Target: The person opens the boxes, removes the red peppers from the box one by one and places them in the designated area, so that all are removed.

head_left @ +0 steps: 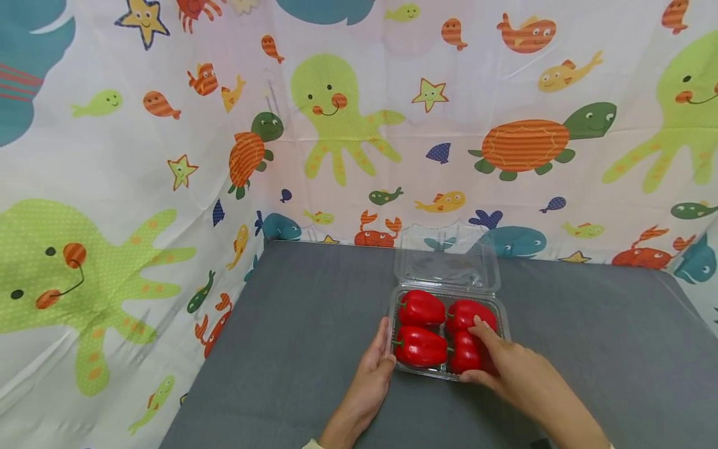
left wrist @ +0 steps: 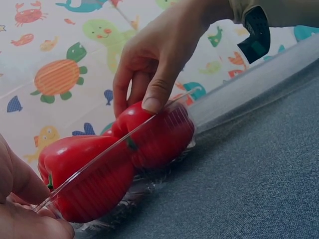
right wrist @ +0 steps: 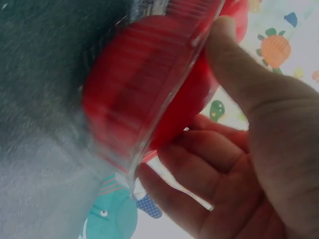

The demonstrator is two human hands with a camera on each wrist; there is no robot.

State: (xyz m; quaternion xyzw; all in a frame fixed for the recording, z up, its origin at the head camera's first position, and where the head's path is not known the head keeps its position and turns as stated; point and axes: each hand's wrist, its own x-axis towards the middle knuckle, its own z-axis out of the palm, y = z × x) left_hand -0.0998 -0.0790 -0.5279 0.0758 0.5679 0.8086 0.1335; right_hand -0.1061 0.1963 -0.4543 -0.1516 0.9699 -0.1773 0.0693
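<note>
A clear plastic clamshell container (head_left: 429,373) lies on the dark grey surface with several red bell peppers inside, green stems pointing left. My left hand (head_left: 367,377) holds the container's left side; in the left wrist view its thumb (left wrist: 27,181) and fingers pinch the rim. Over the front right corner, my right hand (head_left: 524,374) grips the near right bell pepper (head_left: 465,350), thumb at the front and fingers over the top. The far right bell pepper (head_left: 470,312) lies just behind it. Two more, a far one (head_left: 422,307) and a near one (head_left: 419,346), fill the left side.
The container's clear lid (head_left: 449,268) stands open at the back, near the curtain. A white curtain (head_left: 359,206) printed with sea animals hangs behind and along the left. The grey tabletop (head_left: 297,330) extends to both sides.
</note>
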